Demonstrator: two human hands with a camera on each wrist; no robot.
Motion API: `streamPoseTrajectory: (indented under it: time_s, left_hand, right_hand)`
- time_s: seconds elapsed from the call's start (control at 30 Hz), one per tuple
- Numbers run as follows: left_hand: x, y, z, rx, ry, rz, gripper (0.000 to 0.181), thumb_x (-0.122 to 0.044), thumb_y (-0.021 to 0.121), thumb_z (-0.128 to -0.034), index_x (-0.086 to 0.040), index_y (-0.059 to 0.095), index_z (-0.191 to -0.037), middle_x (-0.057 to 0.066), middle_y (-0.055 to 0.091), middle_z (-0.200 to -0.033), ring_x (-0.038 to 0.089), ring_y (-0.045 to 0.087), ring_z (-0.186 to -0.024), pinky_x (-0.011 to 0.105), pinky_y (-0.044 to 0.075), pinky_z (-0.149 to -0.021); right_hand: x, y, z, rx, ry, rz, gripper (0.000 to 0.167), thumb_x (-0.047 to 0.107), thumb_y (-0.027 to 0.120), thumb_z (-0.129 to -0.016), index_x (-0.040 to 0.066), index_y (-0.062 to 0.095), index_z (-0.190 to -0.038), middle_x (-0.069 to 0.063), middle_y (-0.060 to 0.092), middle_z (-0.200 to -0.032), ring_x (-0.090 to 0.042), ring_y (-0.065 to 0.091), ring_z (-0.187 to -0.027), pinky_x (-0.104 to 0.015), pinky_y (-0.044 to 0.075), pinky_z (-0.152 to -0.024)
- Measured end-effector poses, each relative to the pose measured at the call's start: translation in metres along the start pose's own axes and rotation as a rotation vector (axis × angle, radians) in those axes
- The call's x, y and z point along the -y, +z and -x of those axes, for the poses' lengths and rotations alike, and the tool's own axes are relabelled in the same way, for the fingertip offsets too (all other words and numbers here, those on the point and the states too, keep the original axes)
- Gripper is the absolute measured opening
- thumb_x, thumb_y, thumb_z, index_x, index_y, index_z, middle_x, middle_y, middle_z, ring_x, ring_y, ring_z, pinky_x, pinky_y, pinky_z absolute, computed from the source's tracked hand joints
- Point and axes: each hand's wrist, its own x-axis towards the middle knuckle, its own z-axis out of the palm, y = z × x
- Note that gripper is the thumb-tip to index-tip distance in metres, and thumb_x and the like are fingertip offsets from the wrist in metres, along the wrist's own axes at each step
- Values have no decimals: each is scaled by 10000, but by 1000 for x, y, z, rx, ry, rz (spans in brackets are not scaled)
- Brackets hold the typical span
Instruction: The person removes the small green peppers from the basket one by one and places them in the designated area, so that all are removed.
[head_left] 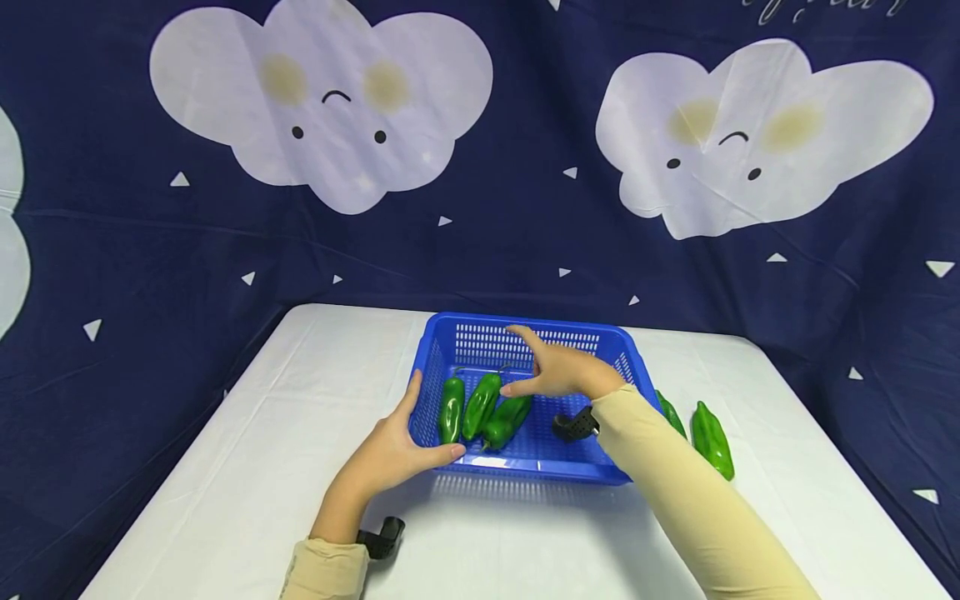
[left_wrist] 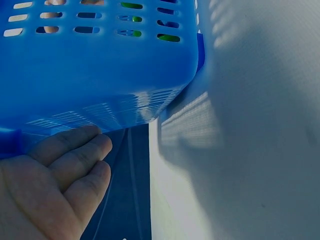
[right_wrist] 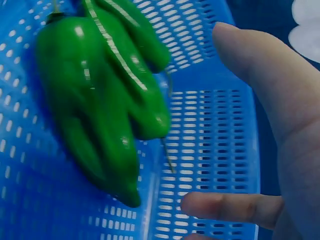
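Note:
Three green peppers (head_left: 480,404) lie close together in the left part of a blue plastic basket (head_left: 525,467). Over the basket, my right hand (head_left: 558,368) has its thumb and fingers spread apart and holds nothing. The right wrist view shows the peppers (right_wrist: 92,85) beside that hand, apart from the thumb. My left hand (head_left: 393,450) rests against the basket's near left corner, its thumb along the near rim and a finger at the left side. In the left wrist view, three fairly straight fingers (left_wrist: 82,160) lie along the basket's outer wall.
On the white table (head_left: 315,400), right of the basket, lie a green pepper (head_left: 711,440) and another one (head_left: 670,412) partly hidden by my right sleeve. A dark blue cloth (head_left: 525,250) with printed clouds hangs behind the table.

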Motion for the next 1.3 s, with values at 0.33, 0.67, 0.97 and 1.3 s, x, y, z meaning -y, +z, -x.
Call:
streamPoseTrajectory:
  time_s: [0.33,0.67,0.97,1.3]
  left_hand:
    - [0,-1,1,-3,-7,-15,1271,-543,839,-714,-285,-31,-1604,174,336,-1588,398,440,-1392,623,410,-1070]
    - [1,-1,2,5,-9,-22,1263,-557,827,-722,-301,-44,-1600,162,275,-1614,421,386,-1421,657,386,-1070]
    - [0,0,1,1,-12,-22,1282,-600,823,-700,-297,-36,-1602,162,304,-1604,413,406,-1412,647,391,-1072]
    - [0,-1,2,0,-16,-24,1294,-625,822,-682,-304,-31,-1602,148,281,-1615,406,388,-1425,640,390,-1079]
  right_hand:
    - [1,23,-6,137,92,5,1039,672,708,-786,342,130,-1584,-107,418,-1556,-328,543,-1294,-558,423,-1080]
    - [3,40,-11,168,172,51,1087,749,668,-758,268,156,-1588,-149,471,-1511,-357,516,-1321,-578,422,-1073]
    - [2,48,-14,166,199,84,1012,786,647,-740,267,273,-1524,-127,577,-1401,-344,556,-1267,-561,448,-1043]
    - [-8,49,-19,171,176,36,945,683,703,-742,262,302,-1488,-80,629,-1236,-256,588,-1148,-519,460,-1021]
